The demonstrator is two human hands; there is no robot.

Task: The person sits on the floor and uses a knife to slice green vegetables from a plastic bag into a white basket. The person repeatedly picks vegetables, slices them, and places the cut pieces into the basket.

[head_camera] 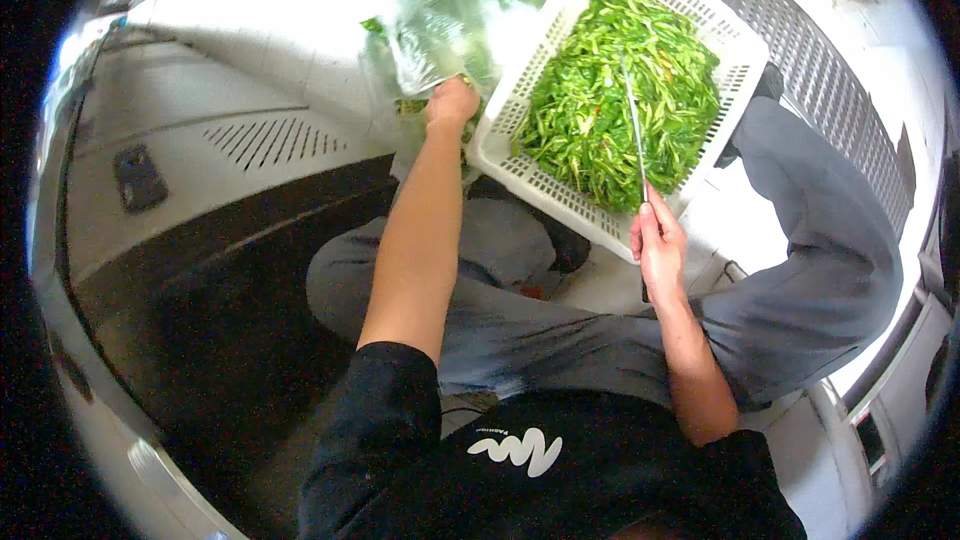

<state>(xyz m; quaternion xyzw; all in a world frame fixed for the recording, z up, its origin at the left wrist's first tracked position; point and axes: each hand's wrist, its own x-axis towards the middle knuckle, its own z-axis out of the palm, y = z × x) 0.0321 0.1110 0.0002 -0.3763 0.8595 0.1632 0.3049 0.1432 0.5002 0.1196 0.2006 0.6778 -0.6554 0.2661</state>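
My left hand point(452, 103) is closed at the near end of a clear plastic bag point(439, 37) with green vegetables in it; what exactly its fingers grip is partly hidden. In my right hand point(658, 240) is the black handle of a knife point(637, 131), whose long thin blade points away over the basket. Below the blade, cut green leafy vegetables point(600, 105) are heaped in a white perforated plastic basket point(559, 206), with a few orange-red bits among them. The basket stands tilted in view between my legs, just right of the bag.
A perforated metal surface point(810, 45) runs behind and right of the basket. At the left are a slotted vent panel point(274, 141) and a dark rectangular recess or object point(140, 178). My legs in grey trousers point(810, 270) flank the basket over a tiled floor point(615, 281).
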